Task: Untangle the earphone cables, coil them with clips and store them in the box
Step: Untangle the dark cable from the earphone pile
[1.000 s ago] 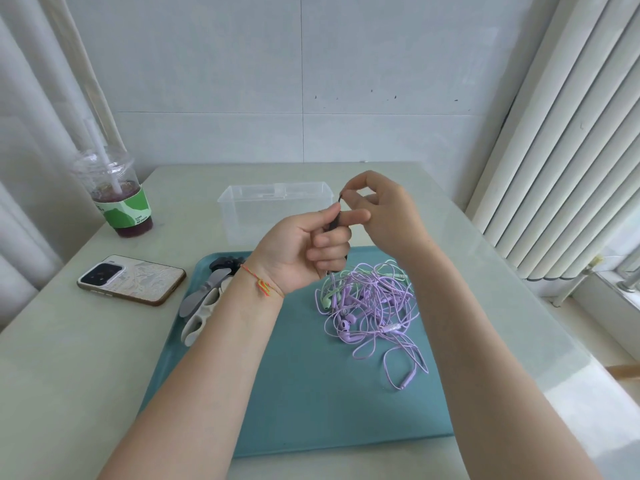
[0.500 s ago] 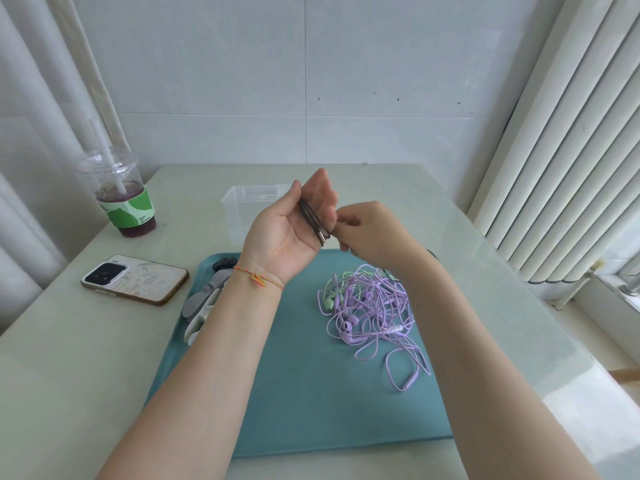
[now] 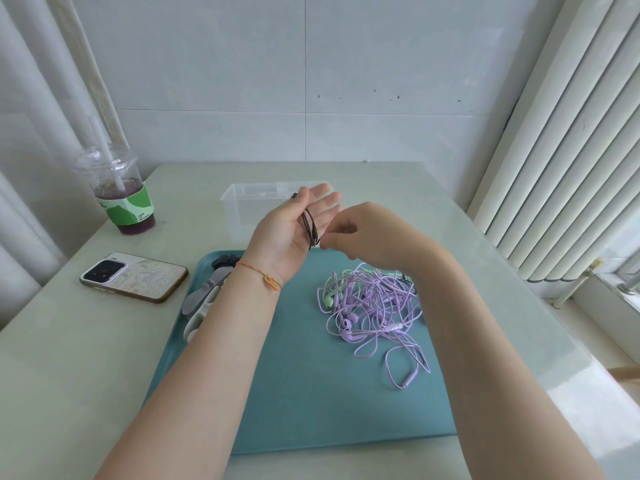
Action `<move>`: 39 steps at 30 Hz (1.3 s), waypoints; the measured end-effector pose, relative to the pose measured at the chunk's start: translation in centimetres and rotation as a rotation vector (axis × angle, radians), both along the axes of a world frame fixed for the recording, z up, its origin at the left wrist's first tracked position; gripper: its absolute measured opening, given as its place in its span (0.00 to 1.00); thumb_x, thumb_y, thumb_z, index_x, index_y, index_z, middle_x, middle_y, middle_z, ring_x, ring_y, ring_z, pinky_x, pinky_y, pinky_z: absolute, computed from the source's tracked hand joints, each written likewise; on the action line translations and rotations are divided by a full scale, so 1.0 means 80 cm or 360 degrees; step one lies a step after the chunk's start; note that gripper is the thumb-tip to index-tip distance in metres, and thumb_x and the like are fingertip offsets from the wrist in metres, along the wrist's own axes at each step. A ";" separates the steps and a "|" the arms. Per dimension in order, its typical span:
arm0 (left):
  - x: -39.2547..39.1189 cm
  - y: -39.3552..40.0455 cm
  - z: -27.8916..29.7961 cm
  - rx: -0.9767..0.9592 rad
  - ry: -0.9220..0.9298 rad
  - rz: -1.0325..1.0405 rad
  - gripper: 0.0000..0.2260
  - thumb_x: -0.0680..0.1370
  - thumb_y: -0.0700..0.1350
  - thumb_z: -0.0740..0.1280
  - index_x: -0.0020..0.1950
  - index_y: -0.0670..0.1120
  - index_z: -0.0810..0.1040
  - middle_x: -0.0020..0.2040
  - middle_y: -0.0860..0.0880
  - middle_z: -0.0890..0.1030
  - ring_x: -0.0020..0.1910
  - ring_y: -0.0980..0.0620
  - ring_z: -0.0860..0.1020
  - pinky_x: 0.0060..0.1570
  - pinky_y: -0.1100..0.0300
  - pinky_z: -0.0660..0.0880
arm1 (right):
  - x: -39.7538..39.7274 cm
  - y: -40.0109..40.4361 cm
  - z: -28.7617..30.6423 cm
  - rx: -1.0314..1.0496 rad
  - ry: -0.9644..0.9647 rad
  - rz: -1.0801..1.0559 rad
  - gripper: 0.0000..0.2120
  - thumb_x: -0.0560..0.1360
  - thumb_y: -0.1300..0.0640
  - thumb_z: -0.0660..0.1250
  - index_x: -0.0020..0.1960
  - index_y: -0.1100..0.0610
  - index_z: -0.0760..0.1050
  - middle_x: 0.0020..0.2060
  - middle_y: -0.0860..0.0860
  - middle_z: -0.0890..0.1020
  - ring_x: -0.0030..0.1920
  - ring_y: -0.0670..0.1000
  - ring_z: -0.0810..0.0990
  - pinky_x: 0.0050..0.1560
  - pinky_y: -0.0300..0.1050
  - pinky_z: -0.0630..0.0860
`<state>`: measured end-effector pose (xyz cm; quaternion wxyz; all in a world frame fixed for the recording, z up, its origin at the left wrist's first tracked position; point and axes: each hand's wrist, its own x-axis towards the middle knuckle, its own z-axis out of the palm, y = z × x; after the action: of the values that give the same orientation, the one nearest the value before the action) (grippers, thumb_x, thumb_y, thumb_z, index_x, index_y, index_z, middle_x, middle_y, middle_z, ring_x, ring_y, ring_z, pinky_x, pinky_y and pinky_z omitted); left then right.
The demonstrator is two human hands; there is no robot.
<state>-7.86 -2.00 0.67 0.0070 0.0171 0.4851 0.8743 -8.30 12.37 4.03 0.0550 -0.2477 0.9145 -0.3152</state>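
Observation:
My left hand [image 3: 294,230] is raised palm up with fingers spread, and a dark earphone cable [image 3: 309,226] is looped around its fingers. My right hand [image 3: 367,233] pinches that cable's end beside the left palm. A tangle of purple and green earphone cables [image 3: 374,306] lies on the teal tray [image 3: 311,393] below the hands. Grey and white clips [image 3: 202,303] sit at the tray's left edge, partly hidden by my left forearm. The clear plastic box [image 3: 249,206] stands behind my hands.
A phone [image 3: 135,277] lies on the table left of the tray. A plastic cup with a dark drink and straw [image 3: 121,192] stands at the back left. Vertical blinds line the right side. A tiled wall closes the back.
My left hand has opened from a fist to a flat palm facing up, with the dark cable wound around its fingers. My right hand dropped lower beside the left palm.

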 end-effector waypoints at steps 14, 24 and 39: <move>0.009 0.010 -0.002 -0.0789 -0.0157 -0.0302 0.16 0.83 0.46 0.54 0.37 0.45 0.70 0.23 0.51 0.64 0.19 0.57 0.56 0.23 0.65 0.54 | -0.001 0.010 0.009 -0.0393 0.0092 -0.0046 0.06 0.71 0.64 0.67 0.46 0.56 0.77 0.31 0.46 0.81 0.26 0.46 0.75 0.29 0.39 0.72; 0.012 0.001 0.002 -0.0097 -0.0091 -0.0878 0.18 0.79 0.54 0.56 0.33 0.49 0.73 0.24 0.56 0.57 0.22 0.57 0.51 0.22 0.66 0.53 | -0.016 0.019 -0.001 -0.0953 0.0061 -0.0046 0.06 0.72 0.65 0.71 0.43 0.55 0.77 0.35 0.47 0.80 0.33 0.45 0.74 0.37 0.37 0.72; 0.002 0.002 0.007 0.0803 0.0084 -0.0423 0.11 0.81 0.43 0.55 0.51 0.43 0.76 0.32 0.51 0.69 0.27 0.56 0.68 0.32 0.65 0.70 | -0.001 0.004 -0.014 -0.0356 -0.0390 0.0053 0.11 0.77 0.61 0.62 0.40 0.60 0.82 0.24 0.46 0.80 0.26 0.45 0.74 0.32 0.32 0.71</move>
<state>-7.68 -1.80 1.25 0.1044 0.1044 0.2456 0.9580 -8.40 12.66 2.94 0.1434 -0.2272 0.8559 -0.4420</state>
